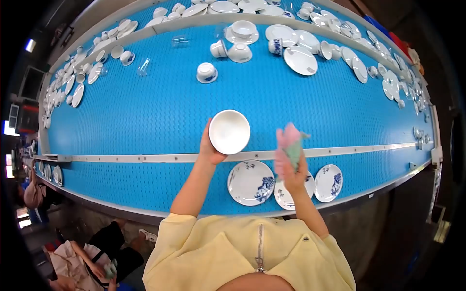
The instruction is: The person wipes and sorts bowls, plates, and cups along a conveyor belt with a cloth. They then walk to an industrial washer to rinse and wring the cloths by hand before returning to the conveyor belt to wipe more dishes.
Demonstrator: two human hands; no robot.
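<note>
A white bowl (229, 132) is held up in my left hand (209, 148), its round inside facing me and the fingers mostly hidden behind it. My right hand (294, 177) grips a pink and green cloth (290, 148), slightly blurred, to the right of the bowl and apart from it. Below my hands, a white plate with blue decoration (251, 183) lies on the near blue strip. A second patterned plate (285, 195) is partly covered by my right hand, and a smaller oval patterned plate (328, 183) lies to its right.
A pale rail (184, 158) divides the near strip from the wide blue conveyor (160, 111). A small patterned bowl (207, 72) stands on the conveyor, with white plates (300, 60), bowls, cups and glasses beyond. Another person (87, 264) sits at the lower left.
</note>
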